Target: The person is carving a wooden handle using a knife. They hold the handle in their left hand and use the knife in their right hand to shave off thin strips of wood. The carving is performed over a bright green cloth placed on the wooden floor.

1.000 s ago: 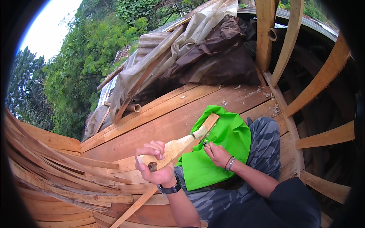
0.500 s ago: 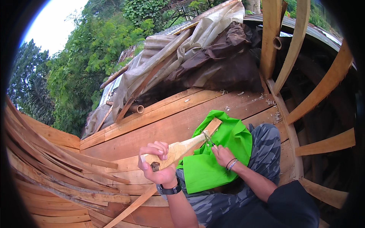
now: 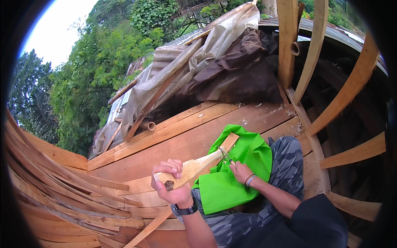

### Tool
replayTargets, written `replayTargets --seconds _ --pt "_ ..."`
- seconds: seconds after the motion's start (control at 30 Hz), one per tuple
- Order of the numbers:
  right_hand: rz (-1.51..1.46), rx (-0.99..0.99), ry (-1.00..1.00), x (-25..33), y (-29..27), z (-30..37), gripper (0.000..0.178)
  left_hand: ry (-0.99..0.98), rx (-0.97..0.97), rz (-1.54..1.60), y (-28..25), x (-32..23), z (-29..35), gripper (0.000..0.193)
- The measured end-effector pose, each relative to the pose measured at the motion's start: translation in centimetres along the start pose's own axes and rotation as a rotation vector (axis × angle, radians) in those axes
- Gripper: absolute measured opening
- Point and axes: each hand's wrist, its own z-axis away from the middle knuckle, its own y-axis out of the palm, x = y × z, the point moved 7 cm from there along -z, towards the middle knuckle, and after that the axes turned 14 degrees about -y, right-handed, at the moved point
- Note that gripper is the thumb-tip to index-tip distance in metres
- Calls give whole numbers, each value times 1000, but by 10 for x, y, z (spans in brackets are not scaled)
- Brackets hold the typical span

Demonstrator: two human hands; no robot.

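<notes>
A pale, partly carved wooden piece [image 3: 192,167] slants over my lap, with a broad end, a narrow neck and a squared far end. Around the broad end, beside a dark knot [image 3: 169,185], my left hand [image 3: 173,182] is curled with its thumb and fingers gripping the wood. My right hand [image 3: 241,171] is closed on the handle of a small carving knife [image 3: 226,155], whose thin metal blade lies at the neck. Under the wood, a bright green cloth [image 3: 252,155] covers part of my camouflage trousers [image 3: 288,159].
Wooden planks [image 3: 165,142] form the floor, with wood shavings [image 3: 298,126] scattered near the right. Curved timber ribs [image 3: 349,89] rise on the right, and long bent strips [image 3: 62,177] crowd the left. Behind are a dark tarp [image 3: 235,70] and a bamboo pole end [image 3: 149,126].
The knife and my right hand have shifted slightly relative to the wood, the blade staying at the neck. My left hand keeps its hold. The whole view has tilted a little.
</notes>
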Motion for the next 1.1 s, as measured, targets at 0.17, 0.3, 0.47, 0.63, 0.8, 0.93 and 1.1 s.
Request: replayTargets --seconds 0.17,0.3,0.47,0.63,0.8,0.93,1.1 --pt "-91 0 -41 -9 6 2 43 3 -21 42 -4 1 -1 38" --pt "-80 9 -110 36 -3 4 42 12 10 16 -9 -6 3 38" --pt "-74 15 101 -25 4 -3 40 -12 -16 27 2 2 -1 38" --pt "-141 66 -216 70 -18 10 41 -7 -52 15 -16 0 4 39" --pt "-28 27 54 -21 1 -11 44 -16 27 0 10 1 -1 39" --pt "-82 33 -97 37 -16 1 46 -2 -53 -61 -1 -3 1 38" --pt "-64 10 -6 -18 6 -8 46 -24 -23 -36 12 2 -4 38"
